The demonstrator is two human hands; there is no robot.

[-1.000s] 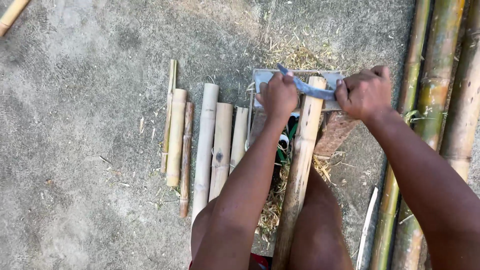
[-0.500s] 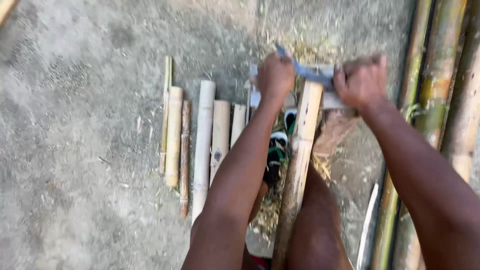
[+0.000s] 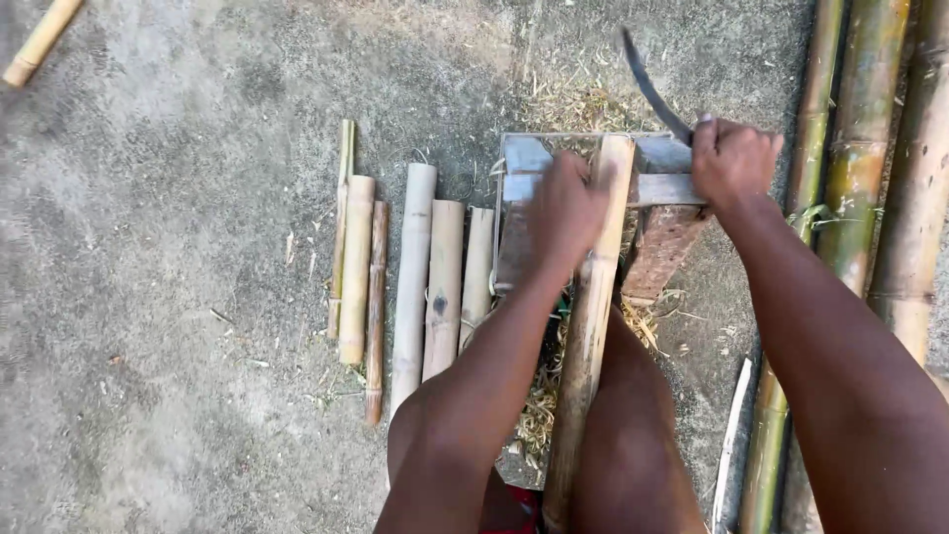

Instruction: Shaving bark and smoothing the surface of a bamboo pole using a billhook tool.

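A pale bamboo pole [image 3: 589,326] lies lengthwise across a low grey metal frame [image 3: 524,168], its far end on the frame's top bar. My left hand [image 3: 563,213] grips the pole near that end. My right hand [image 3: 732,163] is closed round the handle of a curved dark blade [image 3: 647,84], which is raised and points up and away to the left, above the pole's tip. A reddish wooden block [image 3: 662,247] sits under the frame on the right.
Several cut bamboo pieces [image 3: 415,277] lie side by side on the concrete left of the frame. Long green bamboo stems [image 3: 850,148] run along the right edge. Shavings [image 3: 544,396] are scattered under the frame. One short piece [image 3: 40,44] lies at top left.
My right hand has lifted the blade off the pole's end, so it now points upward. My left hand has slid slightly down the pole.
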